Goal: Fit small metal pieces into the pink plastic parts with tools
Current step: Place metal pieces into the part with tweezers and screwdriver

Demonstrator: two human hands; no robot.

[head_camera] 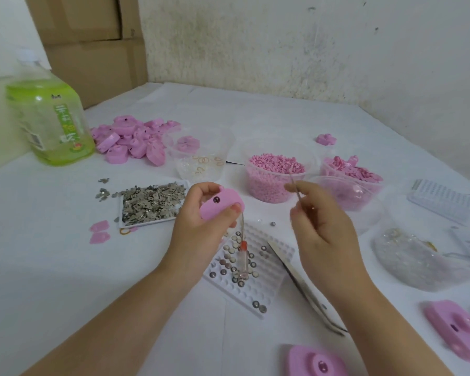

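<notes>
Pink plastic part [220, 206], raised above the counter [65, 267] with your left hand [198, 226] curled round it, awaits its insert while your right hand [320, 226] holds a thin metal pick [296, 187] in a pinching grip; next, likely, bring the tip to the dark hole [216, 199].

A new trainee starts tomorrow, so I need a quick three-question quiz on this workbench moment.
1. True or false: the left hand holds a pink plastic part.
2. What does the right hand pinch? A) tweezers B) a thin metal rod C) a bottle
3. Where does the small screwdriver lie?

Key: 1 true; 2 B; 3 on the white dimpled tray.
</notes>
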